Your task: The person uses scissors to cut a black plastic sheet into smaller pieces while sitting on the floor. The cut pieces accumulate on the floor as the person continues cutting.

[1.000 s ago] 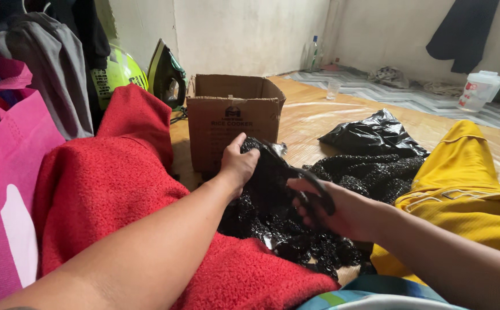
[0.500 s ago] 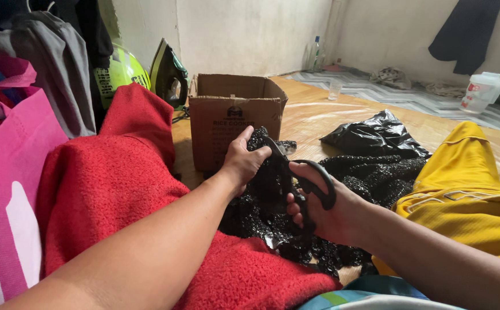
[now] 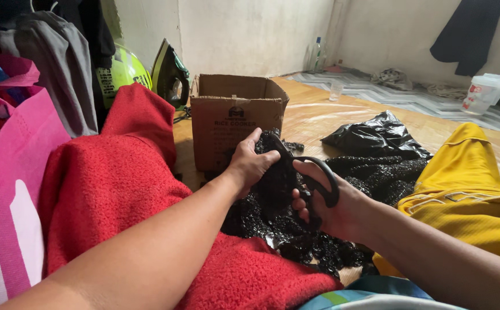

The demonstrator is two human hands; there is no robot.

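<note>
A red fleece blanket (image 3: 118,189) covers the lap on the left, with black glittery fabric (image 3: 296,224) bunched across the middle and spilling toward a yellow garment (image 3: 468,189). The left hand (image 3: 249,163), arm stretched forward, has its grip clenched on a raised fold of that fabric. The right hand (image 3: 333,201), wrist bent inward, has its grip grasping black-handled scissors (image 3: 310,178), fingers through the loops, blades pointing at the fold.

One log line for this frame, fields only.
left hand: grips black fabric | right hand: holds scissors at fabric | behind: cardboard box | left: red cloth
</note>
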